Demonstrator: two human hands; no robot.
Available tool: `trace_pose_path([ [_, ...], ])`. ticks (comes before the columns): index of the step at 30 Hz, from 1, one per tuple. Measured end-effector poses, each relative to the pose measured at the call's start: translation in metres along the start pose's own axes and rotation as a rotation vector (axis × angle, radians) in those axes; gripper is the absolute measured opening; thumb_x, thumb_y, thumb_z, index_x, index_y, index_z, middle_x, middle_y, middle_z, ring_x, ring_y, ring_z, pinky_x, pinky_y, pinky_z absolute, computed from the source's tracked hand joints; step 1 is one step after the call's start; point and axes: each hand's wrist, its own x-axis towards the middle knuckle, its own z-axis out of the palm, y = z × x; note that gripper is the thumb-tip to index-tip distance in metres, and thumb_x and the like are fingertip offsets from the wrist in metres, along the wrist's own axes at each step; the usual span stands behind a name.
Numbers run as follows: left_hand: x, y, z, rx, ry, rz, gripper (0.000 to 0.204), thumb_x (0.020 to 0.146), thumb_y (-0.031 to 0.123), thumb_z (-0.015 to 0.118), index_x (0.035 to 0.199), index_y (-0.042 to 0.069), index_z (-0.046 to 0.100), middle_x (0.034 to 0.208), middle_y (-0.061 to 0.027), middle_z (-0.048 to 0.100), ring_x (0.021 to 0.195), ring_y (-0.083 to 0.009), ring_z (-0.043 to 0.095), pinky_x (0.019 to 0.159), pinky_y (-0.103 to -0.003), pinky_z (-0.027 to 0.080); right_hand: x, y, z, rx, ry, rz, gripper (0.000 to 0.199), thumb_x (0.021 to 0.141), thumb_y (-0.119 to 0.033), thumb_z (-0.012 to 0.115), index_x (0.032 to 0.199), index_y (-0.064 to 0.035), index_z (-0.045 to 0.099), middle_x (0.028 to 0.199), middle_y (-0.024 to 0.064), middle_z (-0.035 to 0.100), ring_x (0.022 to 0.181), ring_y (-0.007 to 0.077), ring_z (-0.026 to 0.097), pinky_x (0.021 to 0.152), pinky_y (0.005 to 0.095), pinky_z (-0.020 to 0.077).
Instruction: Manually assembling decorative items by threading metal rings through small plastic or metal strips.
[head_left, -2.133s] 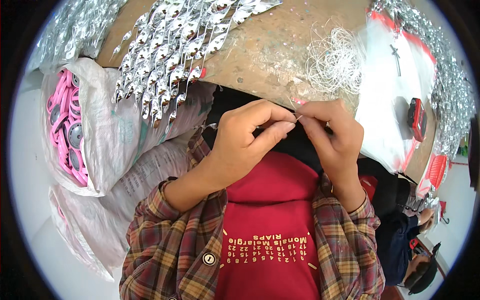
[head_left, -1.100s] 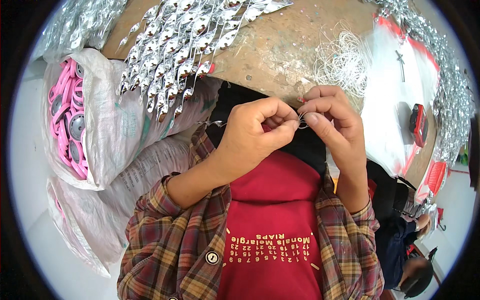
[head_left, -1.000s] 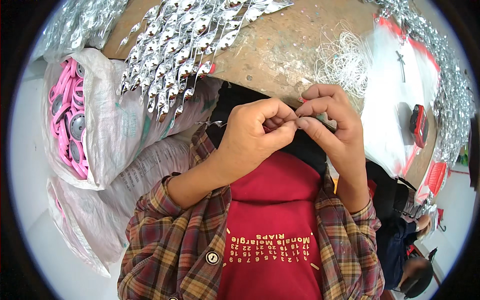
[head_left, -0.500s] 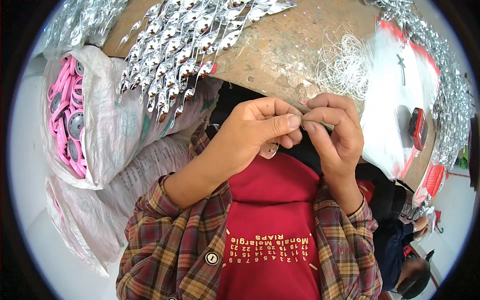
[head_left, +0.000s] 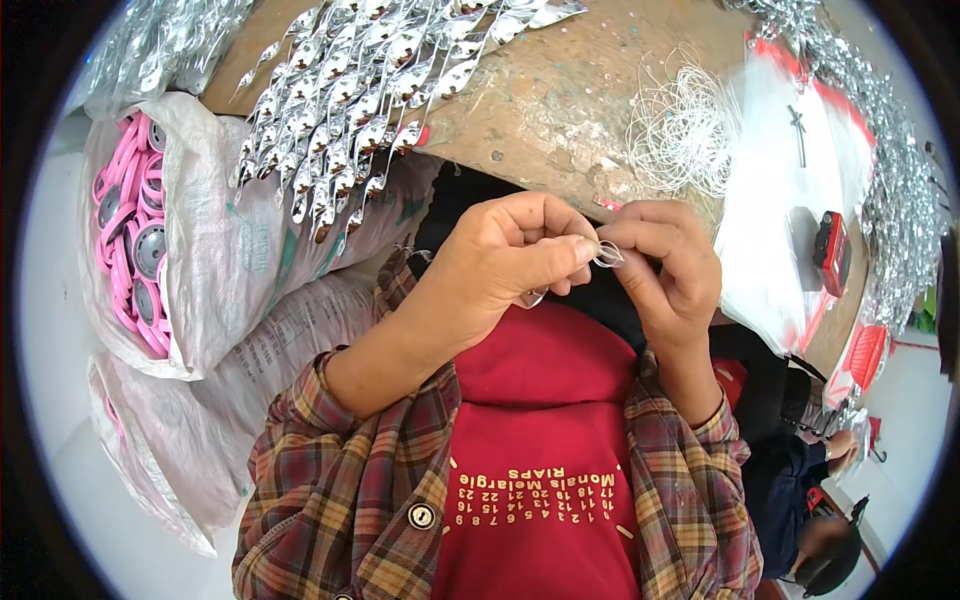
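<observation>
Above my lap my left hand (head_left: 515,245) is closed, its thumb and forefinger pinching a thin white string (head_left: 608,256). A small loop of that string stands out between my two hands. My right hand (head_left: 668,262) has its thumb and bent fingers on the loop's other side, closed on it. Below my left fingers a small shiny clear bit (head_left: 533,297) shows, too little of it to name. On the table past my right hand lies a tangled heap of the same sort of white string (head_left: 685,130).
Strips of twisted silver foil (head_left: 360,90) hang over the wooden table's (head_left: 540,110) edge. White sacks (head_left: 205,230) at left hold pink rings with grey discs (head_left: 150,250). At right lie a clear plastic bag (head_left: 765,220), a red-and-black device (head_left: 831,252) and silver tinsel (head_left: 890,190). Another person (head_left: 800,500) sits lower right.
A loop of white string now shows between my fingertips, where before the tips met closely. My right hand has dropped slightly, its fingers curling lower; my left hand has hardly moved.
</observation>
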Motion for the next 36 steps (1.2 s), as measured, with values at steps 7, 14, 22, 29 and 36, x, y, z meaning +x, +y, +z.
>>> trace_pose_path([
  [7,0.004,-0.007,0.004,0.078,0.032,0.154,0.012,0.086,0.013,0.06,0.092,0.003,0.058,0.077,-0.0014,0.061,0.064,-0.0028,0.053,0.053,-0.014,0.037,0.001,-0.008,0.0,-0.071,0.04,0.012,0.017,0.069,-0.003,0.07,0.085,-0.0068,0.066,0.085,0.0074,0.062,0.076,0.0204,0.059,0.067,0.0286,0.0431],
  [14,0.002,-0.006,0.004,0.091,0.04,0.18,0.013,0.086,0.009,0.061,0.096,0.001,0.06,0.077,-0.0014,0.06,0.063,-0.0037,0.049,0.056,-0.017,0.038,0.0,0.002,-0.003,0.017,0.038,-0.021,0.007,0.079,0.0,0.06,0.085,0.001,0.057,0.087,0.0089,0.056,0.074,0.0164,0.053,0.065,0.0259,0.0425],
  [22,-0.002,0.001,0.002,0.272,0.057,0.133,0.016,0.082,0.01,0.065,0.096,0.002,0.066,0.073,0.0031,0.06,0.058,-0.0004,0.044,0.051,-0.015,0.034,0.004,-0.01,-0.004,0.46,0.052,0.333,0.01,0.091,-0.011,0.052,0.093,-0.0013,0.051,0.09,0.008,0.052,0.06,0.0056,0.043,0.055,0.017,0.036],
  [29,0.002,-0.002,0.002,0.237,0.062,0.172,0.018,0.087,0.014,0.062,0.095,-0.001,0.062,0.063,0.0066,0.05,0.055,0.0004,0.04,0.048,-0.015,0.03,0.012,-0.012,0.002,1.06,0.018,0.504,0.011,0.095,-0.012,0.045,0.095,-0.0013,0.046,0.082,0.0097,0.055,0.053,0.007,0.044,0.05,0.0181,0.0381],
  [36,0.006,-0.006,-0.016,-0.414,-0.132,-0.074,0.013,0.088,0.017,0.061,0.091,0.004,0.059,0.059,0.0051,0.045,0.047,-0.0027,0.037,0.043,-0.018,0.027,-0.003,0.009,0.021,-0.023,-0.196,0.06,0.002,0.091,-0.001,0.045,0.09,-0.0013,0.047,0.072,0.0081,0.053,0.062,0.0149,0.054,0.057,0.0249,0.0433],
])
